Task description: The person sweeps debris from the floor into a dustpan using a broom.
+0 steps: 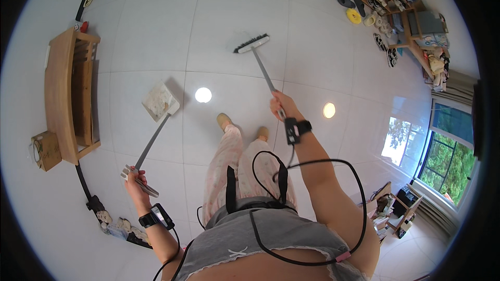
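Observation:
My right hand [284, 106] is closed around the grey handle of a broom [253, 44]. The broom's white head with dark bristles rests on the pale tiled floor ahead of me, a faint patch of dust or hair beside the bristles. In my left hand [137, 182] is the grey handle of a long-handled dustpan [161, 101]. Its off-white pan, with dirt marks inside, hangs over or stands on the floor at the left; whether it touches the floor I cannot tell. Broom head and dustpan are apart.
A wooden cabinet [62, 97] stands at the left, a cardboard box [47, 150] beside it. Shoes and slippers [345, 1] lie by a wooden rack [410, 27] at the upper right. A small shelf [406, 212] stands lower right. Black cables [363, 203] loop around my arms and waist.

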Motion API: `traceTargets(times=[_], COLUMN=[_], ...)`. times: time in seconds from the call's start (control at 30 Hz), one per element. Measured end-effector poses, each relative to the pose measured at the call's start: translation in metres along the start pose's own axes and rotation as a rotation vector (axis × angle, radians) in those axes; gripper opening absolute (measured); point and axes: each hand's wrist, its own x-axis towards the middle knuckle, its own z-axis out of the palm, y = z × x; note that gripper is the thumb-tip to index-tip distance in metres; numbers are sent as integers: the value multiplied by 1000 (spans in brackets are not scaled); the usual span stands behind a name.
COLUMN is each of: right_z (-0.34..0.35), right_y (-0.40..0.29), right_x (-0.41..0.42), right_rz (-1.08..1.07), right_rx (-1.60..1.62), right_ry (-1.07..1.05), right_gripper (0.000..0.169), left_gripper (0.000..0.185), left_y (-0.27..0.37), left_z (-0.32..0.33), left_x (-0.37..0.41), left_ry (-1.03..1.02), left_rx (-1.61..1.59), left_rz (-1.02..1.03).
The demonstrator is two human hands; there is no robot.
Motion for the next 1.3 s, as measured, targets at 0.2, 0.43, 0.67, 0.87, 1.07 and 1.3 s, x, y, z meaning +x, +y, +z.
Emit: traceTargets(times=[0.2, 0.43, 0.67, 0.87, 1.07, 1.3], right_z=[-58, -117, -371, -126, 32, -34], right_y=[-8, -23, -29, -18, -11, -97], right_x=[-126, -194, -57, 60, 80, -43], right_rz=[3, 51, -152, -297, 51, 74], right_rx=[110, -59, -1032, -947, -553, -269], right_ry=[213, 686, 255, -32, 185, 117], right_gripper=[38, 34, 13, 5, 12, 46], left_gripper=[23, 23, 23, 21, 21, 19], left_y=[-7, 7, 35, 60, 61, 62], left_z=[7, 27, 51, 98, 123, 130], left_x=[10, 15, -3, -30, -37, -39], left_ry=[-37, -51, -68, -35, 8, -9], left_rx=[34, -12, -64, -44, -86, -112], left_rz=[-47, -32, -65, -39, -15, -52])
